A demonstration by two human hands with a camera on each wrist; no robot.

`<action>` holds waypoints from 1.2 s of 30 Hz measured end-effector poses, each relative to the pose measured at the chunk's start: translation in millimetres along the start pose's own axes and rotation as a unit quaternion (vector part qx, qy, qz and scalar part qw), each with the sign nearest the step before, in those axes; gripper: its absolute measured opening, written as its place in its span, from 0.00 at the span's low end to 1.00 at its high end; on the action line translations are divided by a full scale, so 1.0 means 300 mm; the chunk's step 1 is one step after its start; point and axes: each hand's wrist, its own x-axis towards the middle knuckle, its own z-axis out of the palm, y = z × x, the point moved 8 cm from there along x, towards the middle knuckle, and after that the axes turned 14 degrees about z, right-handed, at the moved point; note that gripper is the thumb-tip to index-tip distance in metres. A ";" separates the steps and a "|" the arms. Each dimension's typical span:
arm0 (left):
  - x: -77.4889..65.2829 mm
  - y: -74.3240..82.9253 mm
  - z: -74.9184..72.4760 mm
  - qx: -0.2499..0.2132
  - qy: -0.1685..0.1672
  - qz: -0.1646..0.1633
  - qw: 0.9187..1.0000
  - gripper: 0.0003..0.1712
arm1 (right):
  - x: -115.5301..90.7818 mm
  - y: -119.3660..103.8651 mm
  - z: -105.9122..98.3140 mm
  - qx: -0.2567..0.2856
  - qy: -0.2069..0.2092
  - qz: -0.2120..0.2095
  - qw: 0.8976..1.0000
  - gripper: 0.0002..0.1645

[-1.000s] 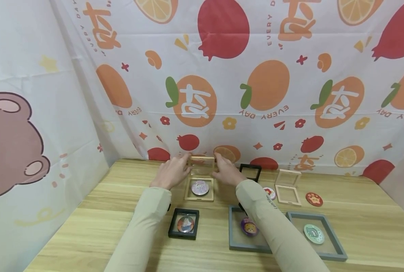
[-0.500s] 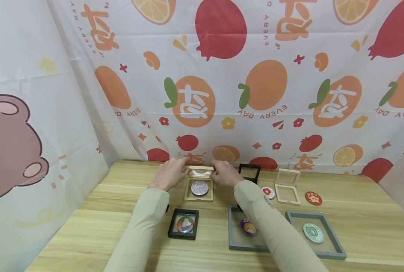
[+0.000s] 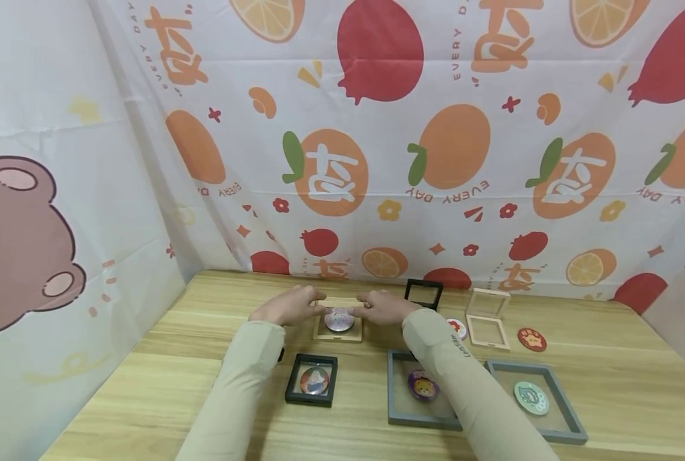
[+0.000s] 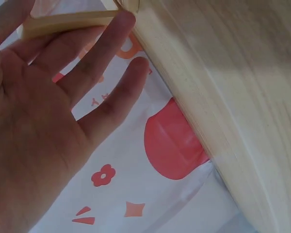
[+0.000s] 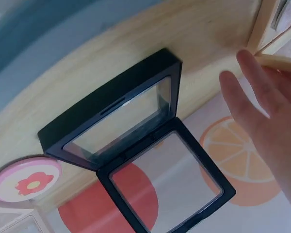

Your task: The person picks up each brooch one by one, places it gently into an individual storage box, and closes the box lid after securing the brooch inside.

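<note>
At a wood-grain tbl. (image 3: 146, 384) w/ two gray frames (image 3: 423, 421) at front R, a person's L hand (image 3: 289, 306) and R hand (image 3: 387, 307) work over a wooden frame (image 3: 338, 339) lying at ctr., just beyond a blk frame (image 3: 309, 401). Each hand pinches one side of the wooden frame's lid (image 3: 339, 301), tilted partway up; a round purple badge (image 3: 339, 320) sits inside, approx. mid-frame, visible betw. the hands.

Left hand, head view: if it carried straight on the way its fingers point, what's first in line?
The wooden lid, which the left hand is touching. Past it, probably the right hand, though depth is hard to judge.
</note>
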 end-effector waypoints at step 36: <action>-0.002 -0.074 0.066 -0.110 -0.066 -0.039 0.991 0.45 | 0.024 0.019 0.019 0.008 -0.036 -0.022 0.999 0.36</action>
